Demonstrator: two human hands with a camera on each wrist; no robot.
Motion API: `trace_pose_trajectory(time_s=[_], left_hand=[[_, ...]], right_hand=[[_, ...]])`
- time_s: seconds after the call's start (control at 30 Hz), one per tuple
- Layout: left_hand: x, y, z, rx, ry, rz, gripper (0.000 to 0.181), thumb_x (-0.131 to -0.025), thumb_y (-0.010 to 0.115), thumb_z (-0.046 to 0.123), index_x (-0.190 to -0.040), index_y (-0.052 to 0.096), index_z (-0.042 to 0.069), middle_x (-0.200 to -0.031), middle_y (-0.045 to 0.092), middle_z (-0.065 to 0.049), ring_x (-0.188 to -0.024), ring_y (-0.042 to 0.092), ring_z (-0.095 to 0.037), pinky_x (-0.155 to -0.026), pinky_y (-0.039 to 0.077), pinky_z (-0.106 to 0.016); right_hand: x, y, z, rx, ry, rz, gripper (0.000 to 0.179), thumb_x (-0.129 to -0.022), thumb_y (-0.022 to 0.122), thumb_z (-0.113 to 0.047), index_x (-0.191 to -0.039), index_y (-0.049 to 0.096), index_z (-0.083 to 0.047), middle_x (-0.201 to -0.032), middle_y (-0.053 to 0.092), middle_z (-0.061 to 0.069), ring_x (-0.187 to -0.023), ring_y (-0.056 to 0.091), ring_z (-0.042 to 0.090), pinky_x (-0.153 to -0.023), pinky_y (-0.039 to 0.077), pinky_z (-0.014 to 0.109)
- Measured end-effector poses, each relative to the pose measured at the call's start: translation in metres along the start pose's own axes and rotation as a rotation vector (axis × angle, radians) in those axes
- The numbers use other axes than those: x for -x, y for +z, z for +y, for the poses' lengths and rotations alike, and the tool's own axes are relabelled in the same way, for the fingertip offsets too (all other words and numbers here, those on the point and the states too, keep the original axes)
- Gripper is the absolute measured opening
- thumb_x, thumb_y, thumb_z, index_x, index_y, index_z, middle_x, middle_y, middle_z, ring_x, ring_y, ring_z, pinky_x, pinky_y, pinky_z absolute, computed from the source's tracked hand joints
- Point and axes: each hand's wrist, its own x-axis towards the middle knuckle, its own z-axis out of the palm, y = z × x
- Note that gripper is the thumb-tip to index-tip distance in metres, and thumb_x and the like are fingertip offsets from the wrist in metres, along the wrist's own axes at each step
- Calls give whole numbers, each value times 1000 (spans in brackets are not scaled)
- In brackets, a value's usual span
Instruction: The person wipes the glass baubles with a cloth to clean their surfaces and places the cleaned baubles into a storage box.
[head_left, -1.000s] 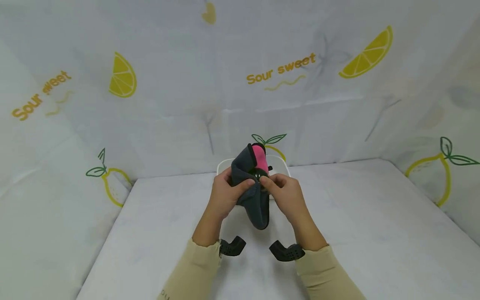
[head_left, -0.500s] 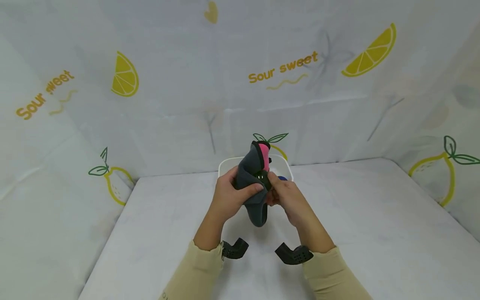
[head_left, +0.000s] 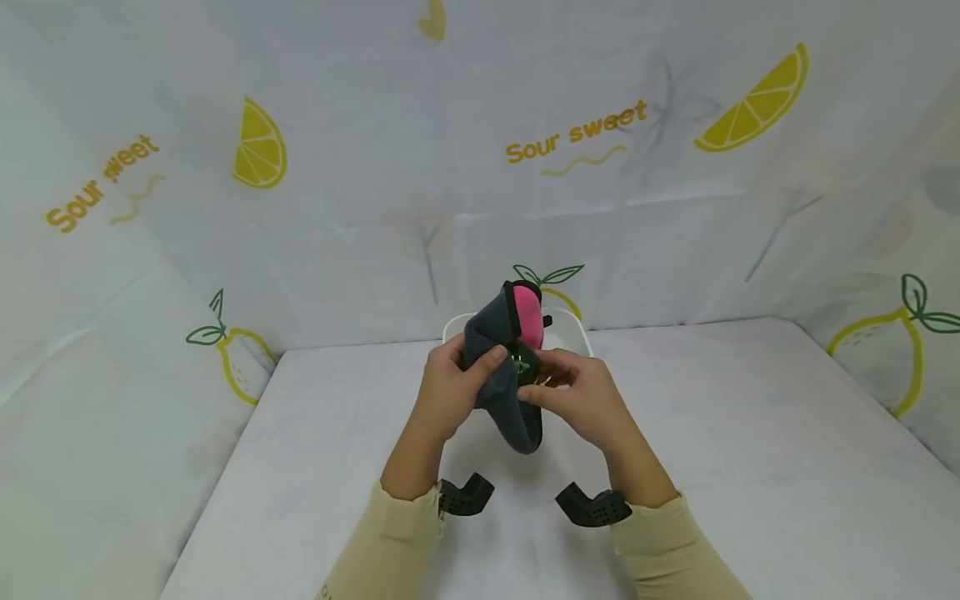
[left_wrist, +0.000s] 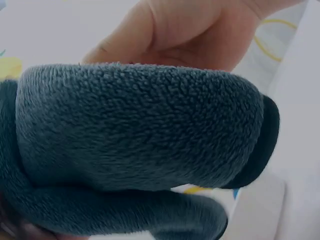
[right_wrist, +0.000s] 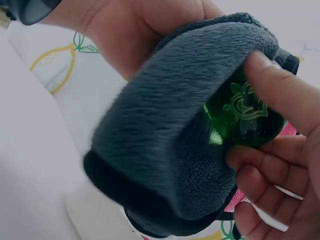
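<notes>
Cloth (head_left: 504,387), grey fleece with black edging and a bright pink face: hanging in the air above the table (head_left: 337,433), near the middle of the head view, its lower end tapering and pointing down. Item is folding around a glossy dark-green object (right_wrist: 245,117), which is bearing a pale ornamental emblem and sitting partly inside the fold.

Left hand (head_left: 450,383): grasping the cloth from its left side, the thumb lying across the near fold and pressing toward the green object.

Right hand (head_left: 585,396): pinching the green object between thumb and fingers, the thumb resting on its edge just beside the fleece. In the right wrist view, its other fingers are curling below the object.

White container (head_left: 566,329): standing behind the cloth, its rim showing on both sides, its contents mostly hiding from view.

Black wrist devices (head_left: 467,495): jutting inward, one at each forearm, beside the cuffs of cream sleeves (head_left: 390,533).

Backdrop (head_left: 360,275), white: rising behind the table and displaying lemon prints, leaves and orange "Sour sweet" lettering.
</notes>
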Motion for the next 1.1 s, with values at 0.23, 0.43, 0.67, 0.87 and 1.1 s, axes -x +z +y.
trace_pose_trajectory(time_s=[0.23, 0.43, 0.67, 0.87, 1.1], left_hand=[[-3, 3, 3, 92, 16, 107, 24, -91, 72, 18, -106, 69, 1, -90, 70, -12, -78, 67, -16, -69, 59, -33], [-3, 6, -1, 171, -70, 77, 36, -89, 74, 28, -112, 66, 2, -98, 69, -10, -85, 68, -17, -76, 59, -35], [-1, 8, -7, 106, -68, -64, 54, -83, 76, 47, -120, 63, 10, -105, 67, -12, -90, 66, -21, -78, 59, -38], [0, 3, -9, 89, -75, -38, 48, -86, 76, 41, -117, 64, 7, -100, 67, -13, -86, 64, -21, -76, 58, -36], [-1, 3, -7, 97, -57, -54, 54, -82, 76, 48, -115, 65, 7, -97, 66, -13, -85, 63, -21, -74, 58, -35]], right_hand=[[3, 5, -2, 208, -276, 141, 60, -70, 90, -13, -126, 67, -10, -110, 70, 1, -93, 64, 14, -78, 56, 34], [5, 5, -3, 244, -403, 217, 65, -67, 91, -9, -126, 65, -4, -111, 69, 8, -91, 65, 18, -76, 59, 37], [6, 5, -4, 227, -266, 216, 51, -73, 87, -10, -120, 69, -6, -99, 70, 2, -86, 65, 15, -77, 56, 39], [5, 10, -5, 284, -170, 184, 35, -80, 83, -21, -108, 71, -4, -88, 69, 4, -81, 63, 18, -73, 54, 39], [3, 9, -8, 162, 15, 59, 35, -97, 62, -38, -95, 71, -4, -79, 66, 5, -70, 54, 17, -61, 48, 31]])
